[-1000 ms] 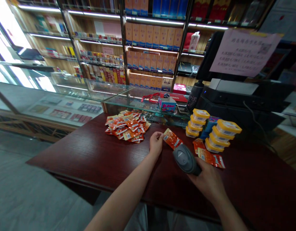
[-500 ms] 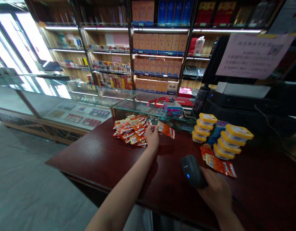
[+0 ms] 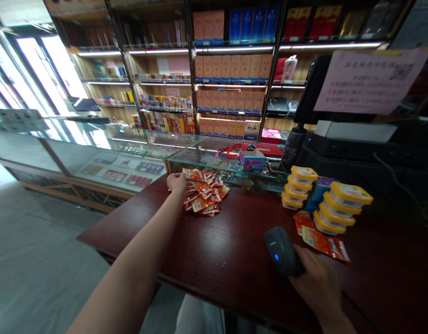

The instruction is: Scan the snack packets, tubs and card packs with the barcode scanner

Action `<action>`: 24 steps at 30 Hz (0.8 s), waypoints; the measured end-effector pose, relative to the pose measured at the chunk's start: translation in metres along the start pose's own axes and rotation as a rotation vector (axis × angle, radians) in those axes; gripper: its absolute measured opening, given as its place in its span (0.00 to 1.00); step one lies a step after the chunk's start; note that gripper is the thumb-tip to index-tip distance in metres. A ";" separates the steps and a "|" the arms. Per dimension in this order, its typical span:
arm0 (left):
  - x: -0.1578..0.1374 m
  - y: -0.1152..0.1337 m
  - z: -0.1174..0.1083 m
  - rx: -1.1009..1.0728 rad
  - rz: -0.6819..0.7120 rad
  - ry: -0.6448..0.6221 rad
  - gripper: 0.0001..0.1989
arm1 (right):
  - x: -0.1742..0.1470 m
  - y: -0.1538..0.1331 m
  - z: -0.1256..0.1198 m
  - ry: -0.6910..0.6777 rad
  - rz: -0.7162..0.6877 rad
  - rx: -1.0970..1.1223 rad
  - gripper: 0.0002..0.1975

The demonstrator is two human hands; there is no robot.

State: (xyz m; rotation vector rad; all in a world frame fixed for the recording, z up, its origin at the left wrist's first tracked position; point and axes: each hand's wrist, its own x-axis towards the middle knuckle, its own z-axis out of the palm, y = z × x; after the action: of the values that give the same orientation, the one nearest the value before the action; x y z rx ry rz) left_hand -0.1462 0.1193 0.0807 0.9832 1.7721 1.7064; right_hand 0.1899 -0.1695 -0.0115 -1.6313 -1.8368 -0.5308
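My left hand (image 3: 177, 181) is at the upper left edge of a pile of orange-and-cream snack packets (image 3: 205, 194). Its fingers are closed in a pinch on a packet (image 3: 194, 175) that reaches out to the right over the pile. My right hand (image 3: 316, 278) is wrapped round the handle of a black barcode scanner (image 3: 281, 248). A blue light glows on the scanner, which is held over the dark wooden counter (image 3: 227, 253). To the right of the scanner lie two similar orange packets (image 3: 325, 242), partly overlapping.
Two stacks of yellow-lidded tubs (image 3: 341, 208) stand at the right, near a monitor with a pink paper sheet (image 3: 370, 81). Behind the pile is a glass display case (image 3: 196, 155), with a small blue-and-pink box (image 3: 252, 159) on top. Stocked shelves (image 3: 233, 69) line the wall.
My left hand has moved left, from the right side of the pile with a packet to its upper left edge. My right hand keeps hold of the scanner in nearly the same place.
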 end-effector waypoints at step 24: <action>-0.026 -0.009 -0.025 0.753 0.437 0.000 0.15 | -0.002 0.002 0.003 0.021 -0.021 0.024 0.11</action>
State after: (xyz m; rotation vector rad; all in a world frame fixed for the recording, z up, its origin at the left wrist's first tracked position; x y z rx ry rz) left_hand -0.1506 0.0838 0.0709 1.7851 2.3890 1.2320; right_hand 0.1919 -0.1691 -0.0152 -1.5871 -1.8400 -0.5307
